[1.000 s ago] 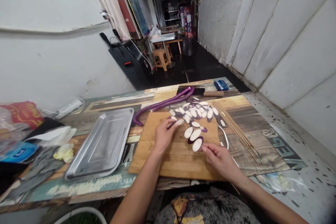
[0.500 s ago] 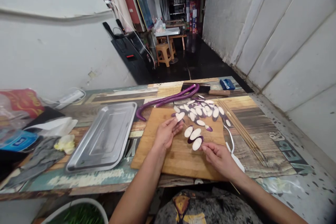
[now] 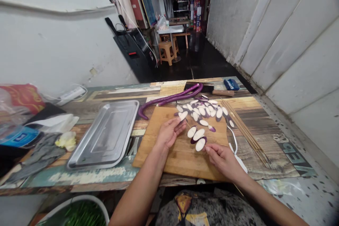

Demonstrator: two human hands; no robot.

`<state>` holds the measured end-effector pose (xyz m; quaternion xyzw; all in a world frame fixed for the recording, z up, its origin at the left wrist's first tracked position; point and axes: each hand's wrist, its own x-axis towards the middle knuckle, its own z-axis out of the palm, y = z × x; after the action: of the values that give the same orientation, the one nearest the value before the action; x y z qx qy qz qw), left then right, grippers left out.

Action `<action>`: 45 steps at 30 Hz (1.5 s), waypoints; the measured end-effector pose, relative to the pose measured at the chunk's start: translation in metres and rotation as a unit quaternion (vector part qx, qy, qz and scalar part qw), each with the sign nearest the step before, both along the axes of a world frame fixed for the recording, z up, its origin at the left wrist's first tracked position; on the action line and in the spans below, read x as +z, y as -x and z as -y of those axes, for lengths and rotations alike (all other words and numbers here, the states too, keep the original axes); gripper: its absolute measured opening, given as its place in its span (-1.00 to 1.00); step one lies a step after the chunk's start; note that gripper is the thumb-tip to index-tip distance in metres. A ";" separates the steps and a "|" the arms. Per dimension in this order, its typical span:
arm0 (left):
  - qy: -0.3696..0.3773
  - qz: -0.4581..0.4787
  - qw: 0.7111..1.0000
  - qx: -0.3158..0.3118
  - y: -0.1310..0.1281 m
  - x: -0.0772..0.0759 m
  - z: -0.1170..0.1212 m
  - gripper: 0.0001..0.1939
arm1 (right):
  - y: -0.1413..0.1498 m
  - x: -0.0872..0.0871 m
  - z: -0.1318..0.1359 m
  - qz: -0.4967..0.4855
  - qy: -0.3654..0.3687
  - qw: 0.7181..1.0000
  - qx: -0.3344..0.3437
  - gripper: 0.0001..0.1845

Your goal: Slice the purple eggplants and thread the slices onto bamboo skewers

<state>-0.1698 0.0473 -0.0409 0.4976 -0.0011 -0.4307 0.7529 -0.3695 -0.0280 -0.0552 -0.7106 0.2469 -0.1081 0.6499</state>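
Between the fingertips of my left hand is a pale oval eggplant slice with purple skin. My right hand pinches a thin bamboo skewer, whose tail end comes out below the wrist. Several eggplant slices are threaded on this skewer, and its tip points toward the slice in my left hand. Both hands are above a wooden cutting board. A heap of loose eggplant slices lies across the board's far right part.
Whole purple eggplants lie behind the board, near a cleaver and a blue box. Bamboo skewers lie to the right. On the left are a metal tray, a grey cloth and a tub of greens.
The view has shifted slightly. My left hand still holds the slice near the skewer's tip, and my right hand keeps its pinch on the skewer.
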 end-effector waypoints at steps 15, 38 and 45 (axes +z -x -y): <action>-0.003 -0.005 1.000 0.005 0.000 0.000 0.000 -0.90 | 0.001 -0.001 0.000 0.007 0.009 1.000 0.008 -0.58; 0.010 -0.010 0.999 -0.029 0.001 0.003 -0.002 -0.90 | 0.000 0.004 0.001 -0.004 0.036 0.999 0.008 -0.57; 0.009 -0.013 0.999 -0.043 0.004 0.006 -0.002 -0.93 | -0.002 0.003 0.000 -0.001 0.031 1.000 0.005 -0.56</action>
<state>-0.1736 0.0490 -0.0353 0.4846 -0.0167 -0.4690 0.7382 -0.3675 -0.0284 -0.0524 -0.7314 0.2410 -0.1115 0.6281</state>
